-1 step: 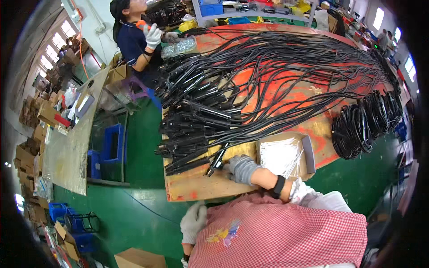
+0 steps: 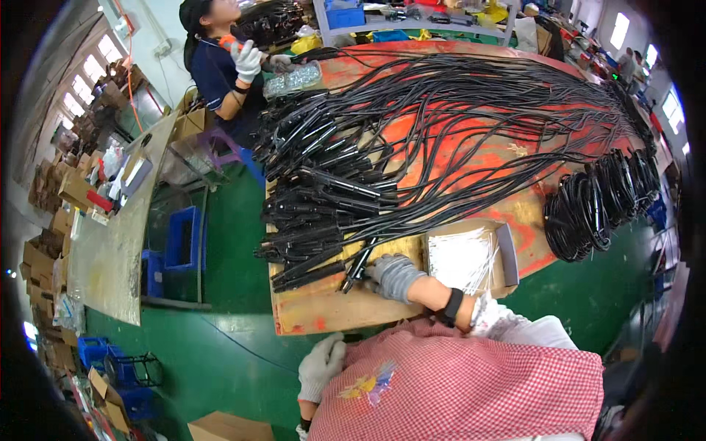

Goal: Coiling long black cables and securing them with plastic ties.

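My right hand [image 2: 393, 278], in a grey glove, rests low over the near part of the table. Its bent fingers close against the lower end of a slim black cable end piece [image 2: 358, 266], which lies slanted apart from the pile; the fingertips are partly hidden. A heap of similar black pieces [image 2: 323, 195] with long black cables [image 2: 471, 184] covers the table's left side. My left hand [image 2: 321, 365], in a white glove, hangs off the table's front edge beside the red checked apron [image 2: 456, 375]. Its fingers are curled, and whatever they hold is hidden.
An open cardboard box [image 2: 509, 257] of thin white sticks stands right of my right hand. Coiled black cables [image 2: 577, 217] hang at the table's right edge. Across the wooden table [image 2: 316, 317], a gloved co-worker [image 2: 224, 73] is near a clear tray [image 2: 294, 79]. Another bench [image 2: 110, 250] stands left.
The view has shifted very slightly. Both hands keep nearly the same places, and the things on the table have not visibly moved.
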Motion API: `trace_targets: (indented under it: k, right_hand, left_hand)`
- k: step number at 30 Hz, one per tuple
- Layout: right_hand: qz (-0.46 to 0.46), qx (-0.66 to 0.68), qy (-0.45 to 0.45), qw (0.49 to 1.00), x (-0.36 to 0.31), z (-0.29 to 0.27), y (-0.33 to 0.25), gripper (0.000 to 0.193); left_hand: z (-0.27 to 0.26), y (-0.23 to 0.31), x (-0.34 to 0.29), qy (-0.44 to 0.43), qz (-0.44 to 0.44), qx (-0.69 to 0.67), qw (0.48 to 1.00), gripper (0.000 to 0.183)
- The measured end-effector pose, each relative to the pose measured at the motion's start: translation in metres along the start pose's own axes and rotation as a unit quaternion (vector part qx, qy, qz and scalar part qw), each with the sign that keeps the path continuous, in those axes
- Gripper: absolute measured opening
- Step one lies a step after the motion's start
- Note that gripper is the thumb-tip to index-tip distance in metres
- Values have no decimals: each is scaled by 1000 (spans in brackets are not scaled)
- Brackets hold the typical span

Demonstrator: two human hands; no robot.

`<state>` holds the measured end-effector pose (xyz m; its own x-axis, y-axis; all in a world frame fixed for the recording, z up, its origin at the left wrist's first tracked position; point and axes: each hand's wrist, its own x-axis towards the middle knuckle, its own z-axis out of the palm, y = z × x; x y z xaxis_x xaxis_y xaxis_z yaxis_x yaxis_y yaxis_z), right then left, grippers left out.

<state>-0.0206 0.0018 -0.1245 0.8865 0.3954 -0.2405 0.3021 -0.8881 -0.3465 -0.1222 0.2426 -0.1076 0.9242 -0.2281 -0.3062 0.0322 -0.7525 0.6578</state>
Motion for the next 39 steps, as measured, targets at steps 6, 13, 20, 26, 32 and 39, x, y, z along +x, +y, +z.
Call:
trace_targets:
  k: [6, 13, 20, 26, 32, 39]
  right_hand:
    - [130, -69, 49, 988, 36, 49, -8, 25]
    - [254, -36, 252, 933, 47, 63, -26, 29]
    - [178, -183, 316, 914, 69, 71, -8, 17]
    - [84, -29, 158, 983, 42, -2, -15, 23]
    - [-167, -162, 265, 936, 48, -73, -46, 18]
    - [-59, -3, 414, 909, 8, -88, 66, 17]
  left_hand:
    - [-39, -46, 42, -76, 51, 92, 992, 37]
    - [-74, -116, 89, -206, 276, 227, 911, 44]
    - [-78, -102, 104, -251, 184, 224, 924, 37]
    - [-93, -26, 130, 35, 371, -1, 928, 35]
    - [-85, 45, 166, -100, 278, -26, 955, 40]
    - [-195, -1, 150, -15, 201, -419, 885, 34]
